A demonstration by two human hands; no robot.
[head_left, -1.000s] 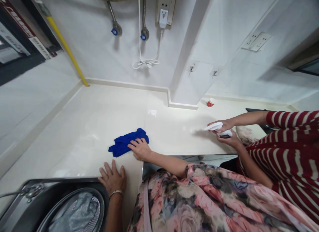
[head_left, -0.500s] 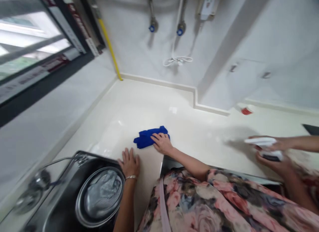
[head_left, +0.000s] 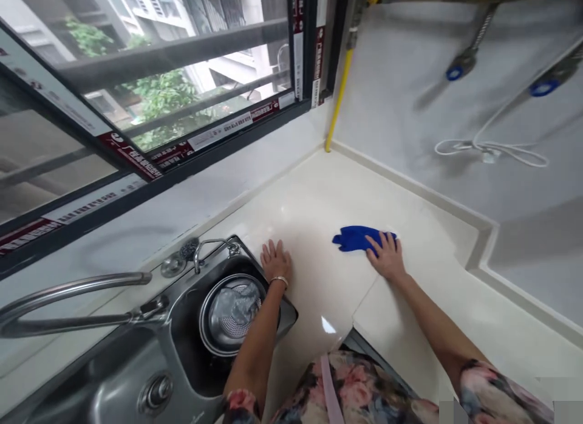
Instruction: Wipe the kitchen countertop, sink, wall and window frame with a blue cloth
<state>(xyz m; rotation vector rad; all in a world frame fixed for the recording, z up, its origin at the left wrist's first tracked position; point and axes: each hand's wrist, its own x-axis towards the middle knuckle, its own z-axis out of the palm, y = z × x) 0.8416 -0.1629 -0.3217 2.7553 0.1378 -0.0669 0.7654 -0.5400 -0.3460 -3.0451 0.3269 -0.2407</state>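
My right hand (head_left: 387, 257) bears down on a blue cloth (head_left: 355, 239), its fingers bent over the cloth's right end. The cloth lies bunched on the pale countertop (head_left: 314, 278), its left end loose. My left hand (head_left: 276, 261), wearing a bracelet at the wrist, rests flat on the counter at the sink's right edge, fingers spread and holding nothing. In the steel sink (head_left: 182, 327) beside it sits a round perforated metal basin (head_left: 234, 324) with clear, crumpled-looking contents. My left forearm hides part of its rim.
A long faucet (head_left: 82, 290) reaches over the sink's left part, where a drain (head_left: 157, 390) shows. Behind runs a dark-framed window (head_left: 218, 129). A yellow pipe (head_left: 339, 102) stands in the corner, and a coiled white cord (head_left: 492, 147) hangs on the right wall.
My view has swung left, bringing in more window and the faucet. Another person's hands with a white object have left the picture. My right hand stays on the cloth.
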